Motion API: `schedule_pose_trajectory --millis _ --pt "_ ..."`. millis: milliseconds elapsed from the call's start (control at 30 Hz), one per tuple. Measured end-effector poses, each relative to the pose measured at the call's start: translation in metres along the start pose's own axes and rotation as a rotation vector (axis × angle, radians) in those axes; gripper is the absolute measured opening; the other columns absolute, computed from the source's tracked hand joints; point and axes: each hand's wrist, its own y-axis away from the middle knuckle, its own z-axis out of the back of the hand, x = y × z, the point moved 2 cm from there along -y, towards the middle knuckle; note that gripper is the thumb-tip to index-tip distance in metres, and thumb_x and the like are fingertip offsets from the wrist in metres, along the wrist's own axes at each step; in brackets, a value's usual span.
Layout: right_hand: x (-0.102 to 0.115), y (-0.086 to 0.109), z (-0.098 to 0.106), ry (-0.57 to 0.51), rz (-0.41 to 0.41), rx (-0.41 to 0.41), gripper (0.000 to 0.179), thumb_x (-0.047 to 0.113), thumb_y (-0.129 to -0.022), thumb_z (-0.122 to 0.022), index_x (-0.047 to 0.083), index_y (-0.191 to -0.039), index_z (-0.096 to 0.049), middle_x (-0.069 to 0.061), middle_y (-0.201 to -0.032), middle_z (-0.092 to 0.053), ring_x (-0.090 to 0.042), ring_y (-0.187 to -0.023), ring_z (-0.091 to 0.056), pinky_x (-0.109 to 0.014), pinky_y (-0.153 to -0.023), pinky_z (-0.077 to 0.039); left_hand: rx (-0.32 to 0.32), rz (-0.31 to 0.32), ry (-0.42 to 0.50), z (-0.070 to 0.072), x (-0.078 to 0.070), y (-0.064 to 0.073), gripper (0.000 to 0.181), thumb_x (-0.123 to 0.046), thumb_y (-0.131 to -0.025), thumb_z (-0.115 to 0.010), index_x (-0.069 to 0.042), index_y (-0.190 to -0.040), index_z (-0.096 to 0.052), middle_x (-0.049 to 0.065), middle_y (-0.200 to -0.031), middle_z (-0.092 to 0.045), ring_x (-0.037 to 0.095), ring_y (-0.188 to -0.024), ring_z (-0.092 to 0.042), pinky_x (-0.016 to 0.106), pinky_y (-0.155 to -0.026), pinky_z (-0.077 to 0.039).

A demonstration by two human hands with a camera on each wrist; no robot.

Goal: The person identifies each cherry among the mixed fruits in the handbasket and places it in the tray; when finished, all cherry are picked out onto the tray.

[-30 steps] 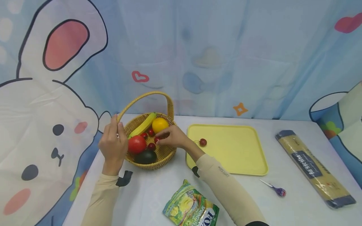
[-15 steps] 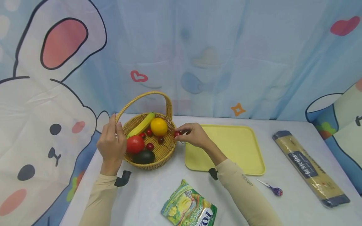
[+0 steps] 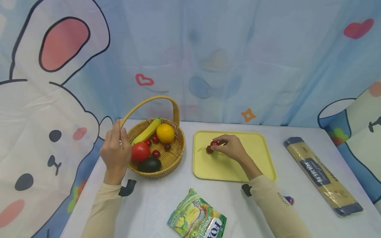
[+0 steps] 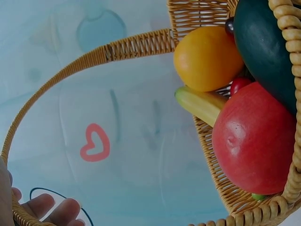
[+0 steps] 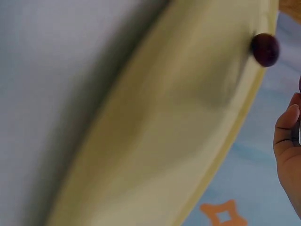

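One cherry (image 3: 214,143) sits pinched in the right hand (image 3: 233,147) over the tray (image 3: 247,167); the left hand (image 3: 116,152) grips the basket handle (image 3: 160,97). Likely placing, calling for gentle release.

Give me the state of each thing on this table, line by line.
Wicker basket: upright, holding fruit, handle gripped by left grip
Yellow tray: flat, bearing one cherry
Second cherry: pinched by right grip over tray
Fox packet: lying down; opened or not, unclear
Gold packet: lying flat
Lollipop: partly hidden by sleeve
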Motion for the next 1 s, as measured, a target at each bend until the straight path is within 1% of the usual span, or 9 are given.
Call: schedule_pose_trajectory --millis 167,267,333,433,633,700,767,867,1000 --pt "-0.030 0.006 0.005 0.057 -0.054 -0.021 0.034 0.024 -0.083 -0.081 0.005 -0.110 -0.075 -0.012 -0.100 -0.073 -0.024 -0.089 -0.068 -0.028 -0.066 -0.052 -0.004 -0.001 0.007 0.001 0.000 -0.001 0.033 -0.014 -0.100 -0.055 0.003 -0.128 -0.062 0.025 -0.084 -0.066 0.036 -0.062 -0.061 0.045 -0.047 -0.048" --pt "-0.042 0.008 0.006 0.084 -0.075 -0.022 0.033 0.022 -0.082 -0.081 0.003 -0.109 -0.075 -0.013 -0.099 -0.073 -0.023 -0.087 -0.067 -0.027 -0.067 -0.052 -0.004 0.001 0.009 0.000 0.000 -0.001 0.033 -0.015 -0.100 -0.055 0.003 -0.127 -0.063 0.025 -0.083 -0.066 0.036 -0.061 -0.061 0.045 -0.047 -0.048" --pt "-0.046 0.008 0.006 0.108 -0.072 -0.023 0.033 0.021 -0.082 -0.081 0.002 -0.108 -0.075 -0.014 -0.098 -0.073 -0.024 -0.086 -0.067 -0.028 -0.068 -0.052 -0.004 0.004 0.010 0.000 0.000 0.000 0.034 -0.015 -0.100 -0.055 0.004 -0.127 -0.063 0.025 -0.083 -0.066 0.036 -0.061 -0.061 0.046 -0.047 -0.048" --pt "-0.050 0.007 0.005 0.154 -0.044 -0.016 0.032 0.021 -0.083 -0.081 0.001 -0.107 -0.075 -0.015 -0.098 -0.073 -0.024 -0.086 -0.068 -0.031 -0.070 -0.053 -0.013 0.004 0.011 -0.001 0.001 0.000 0.034 -0.015 -0.100 -0.055 0.004 -0.127 -0.063 0.025 -0.084 -0.066 0.037 -0.062 -0.062 0.047 -0.048 -0.049" --pt "-0.050 0.006 0.003 0.194 -0.025 -0.001 0.032 0.022 -0.084 -0.080 0.001 -0.107 -0.074 -0.014 -0.100 -0.073 -0.026 -0.087 -0.069 -0.036 -0.073 -0.055 -0.023 0.000 0.011 -0.003 0.001 0.001 0.033 -0.014 -0.099 -0.056 0.003 -0.127 -0.063 0.024 -0.081 -0.065 0.036 -0.061 -0.062 0.047 -0.047 -0.047" --pt "-0.045 0.006 0.004 0.202 -0.017 -0.005 0.033 0.021 -0.084 -0.079 0.000 -0.109 -0.074 -0.016 -0.105 -0.072 -0.029 -0.091 -0.069 -0.037 -0.074 -0.056 -0.015 0.000 0.009 -0.003 0.001 0.002 0.033 -0.015 -0.100 -0.055 0.003 -0.127 -0.063 0.024 -0.079 -0.064 0.036 -0.061 -0.061 0.046 -0.046 -0.047" --pt "-0.036 0.007 0.004 0.189 -0.010 -0.013 0.035 0.021 -0.085 -0.079 0.000 -0.112 -0.072 -0.018 -0.112 -0.071 -0.033 -0.096 -0.068 -0.040 -0.075 -0.058 -0.010 0.003 0.008 -0.003 0.000 0.002 0.034 -0.016 -0.100 -0.055 0.003 -0.128 -0.063 0.024 -0.079 -0.064 0.036 -0.060 -0.061 0.046 -0.046 -0.047" --pt "-0.012 0.004 0.001 0.155 0.022 -0.037 0.038 0.022 -0.087 -0.077 0.000 -0.116 -0.071 -0.019 -0.120 -0.068 -0.037 -0.104 -0.066 -0.045 -0.078 -0.058 -0.011 0.006 0.006 -0.002 0.000 0.002 0.034 -0.016 -0.100 -0.056 0.003 -0.128 -0.062 0.024 -0.080 -0.064 0.036 -0.061 -0.061 0.046 -0.046 -0.047" --pt "0.027 -0.009 -0.014 0.102 0.107 -0.073 0.038 0.025 -0.088 -0.076 0.002 -0.118 -0.071 -0.015 -0.121 -0.068 -0.034 -0.106 -0.067 -0.048 -0.084 -0.056 -0.015 0.007 0.007 -0.002 0.001 0.001 0.034 -0.016 -0.100 -0.056 0.004 -0.127 -0.062 0.025 -0.082 -0.065 0.037 -0.062 -0.061 0.046 -0.047 -0.047"
